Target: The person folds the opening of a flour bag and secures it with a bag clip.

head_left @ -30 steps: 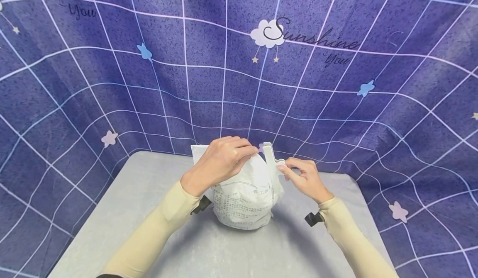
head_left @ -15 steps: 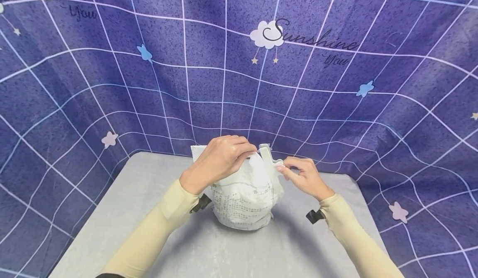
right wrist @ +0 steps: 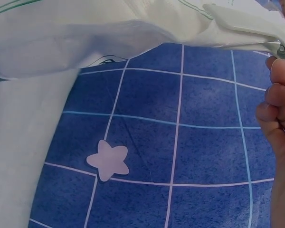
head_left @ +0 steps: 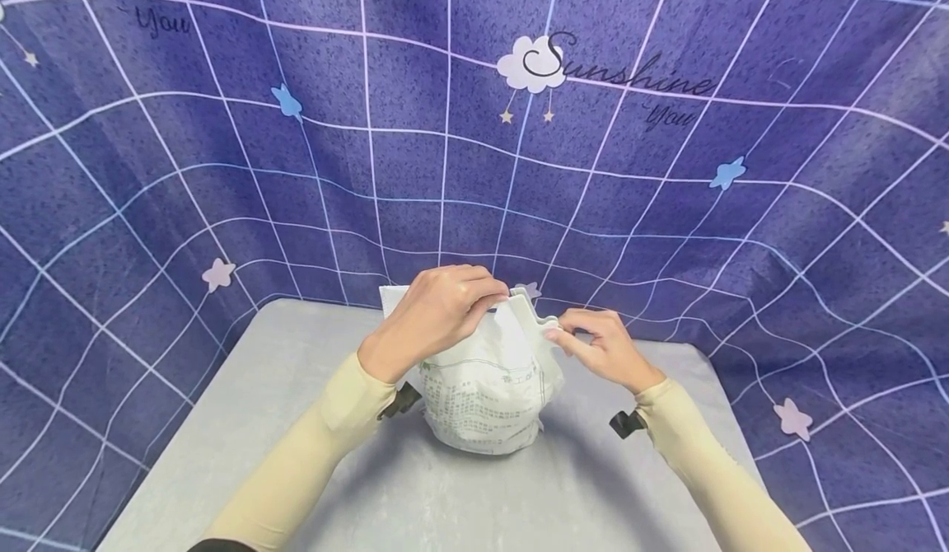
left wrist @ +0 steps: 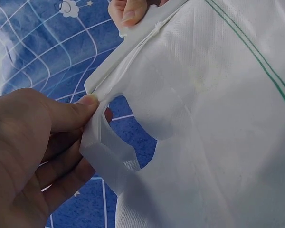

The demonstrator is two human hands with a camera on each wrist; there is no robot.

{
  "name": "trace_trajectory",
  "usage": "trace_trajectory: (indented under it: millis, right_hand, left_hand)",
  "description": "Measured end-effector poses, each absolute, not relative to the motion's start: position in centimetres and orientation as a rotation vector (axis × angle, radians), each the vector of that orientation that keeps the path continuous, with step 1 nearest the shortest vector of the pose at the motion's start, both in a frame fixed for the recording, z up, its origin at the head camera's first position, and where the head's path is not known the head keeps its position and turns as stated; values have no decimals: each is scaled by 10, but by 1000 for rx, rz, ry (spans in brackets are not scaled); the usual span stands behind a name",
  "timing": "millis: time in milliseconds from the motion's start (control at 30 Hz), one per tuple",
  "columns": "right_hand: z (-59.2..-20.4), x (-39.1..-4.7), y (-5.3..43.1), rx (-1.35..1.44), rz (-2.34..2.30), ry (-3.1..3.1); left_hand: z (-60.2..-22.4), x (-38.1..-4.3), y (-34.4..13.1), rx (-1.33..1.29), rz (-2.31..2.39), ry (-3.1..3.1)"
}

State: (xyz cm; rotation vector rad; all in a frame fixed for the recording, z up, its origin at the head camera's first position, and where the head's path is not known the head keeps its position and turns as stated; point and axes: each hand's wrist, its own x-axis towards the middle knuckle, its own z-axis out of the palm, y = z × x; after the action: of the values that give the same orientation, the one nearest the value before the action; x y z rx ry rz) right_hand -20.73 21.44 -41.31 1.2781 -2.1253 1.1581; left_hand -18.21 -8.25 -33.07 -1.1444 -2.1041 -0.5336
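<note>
A white printed bag (head_left: pixel 482 404) stands upright on the table, its top edge gathered up. My left hand (head_left: pixel 448 313) pinches that edge; in the left wrist view the thumb presses beside a cut-out handle hole (left wrist: pixel 142 147) in the bag. A white bag clip (head_left: pixel 528 317) lies along the top edge to the right, one end right at my left thumb. My right hand (head_left: pixel 600 346) pinches the clip's stepped outer end between thumb and forefinger. Seen from the right wrist, the clip (right wrist: pixel 242 21) runs along the bag's folded edge, with the right fingers (right wrist: pixel 278 97) curled under its end.
The grey-covered table (head_left: pixel 296 470) reaches out around the bag. Behind it and at both sides hangs a blue grid-patterned curtain (head_left: pixel 415 165) with printed stars. Dark wrist straps (head_left: pixel 626 424) sit on the pale sleeves (head_left: pixel 319 453).
The clip has tilted and slid left along the bag's top edge, its far end now at the left fingers. My right hand has shifted slightly left with it; the left hand stays nearly still.
</note>
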Motion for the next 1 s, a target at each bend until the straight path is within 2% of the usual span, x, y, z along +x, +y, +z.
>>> trace_trajectory:
  millis: [1000]
  right_hand:
    - [-401,-218,212,1385,1129,-2259]
  left_hand:
    - [-335,-184,-83,-1170,-410,-2037]
